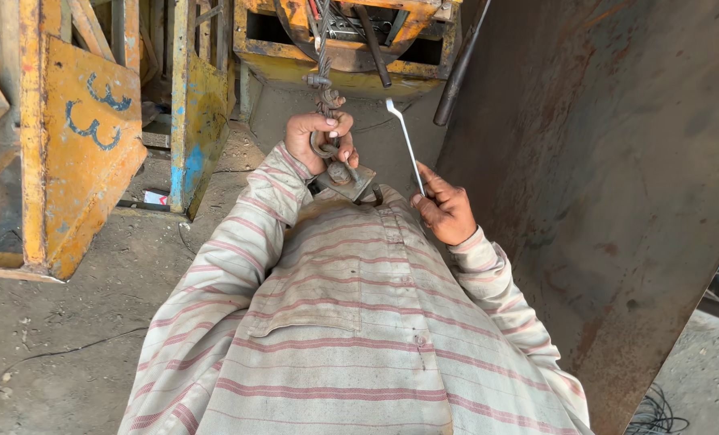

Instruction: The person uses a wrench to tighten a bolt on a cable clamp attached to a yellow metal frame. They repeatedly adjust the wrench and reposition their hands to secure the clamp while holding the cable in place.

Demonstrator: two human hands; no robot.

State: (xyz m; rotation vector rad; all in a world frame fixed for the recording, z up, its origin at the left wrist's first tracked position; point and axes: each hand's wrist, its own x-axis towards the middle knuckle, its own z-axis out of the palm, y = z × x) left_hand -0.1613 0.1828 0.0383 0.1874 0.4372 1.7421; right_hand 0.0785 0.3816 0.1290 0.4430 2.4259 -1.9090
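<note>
One wire rope (324, 48), looped at its end. L hand (321, 138) has fingers curled tight round the loop, just above a metal block (345, 180). R hand (444, 211) pinches one thin white rod (405, 138), prob. a bent key. Yellow panel (85, 153), blue painted marks, stands left. Rusty steel plate (609, 193) crowds the right; bare ground lower left.

Rusty steel plate (617, 185) crowding right side
</note>
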